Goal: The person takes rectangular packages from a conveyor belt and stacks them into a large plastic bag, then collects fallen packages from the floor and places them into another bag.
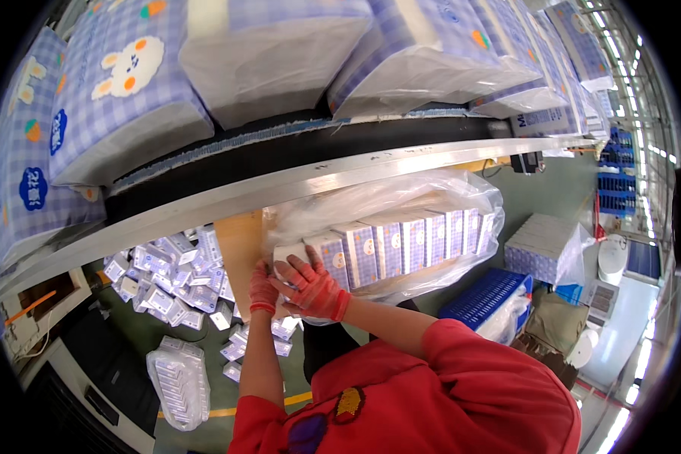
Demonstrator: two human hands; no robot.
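Observation:
A row of several tissue packs, purple-checked with white sides, stands in a clear plastic bag on a wooden board. My right hand, in a red glove, lies with fingers spread against the leftmost packs. At the row's left end is my left hand, also red-gloved, its fingers pressed together beside the bag's edge. What those fingers hold, if anything, is hidden.
Beyond a metal rail, large checked tissue bundles sit on a black conveyor. Small packs lie heaped at left, near a bagged bundle. A blue crate and wrapped stack are at right.

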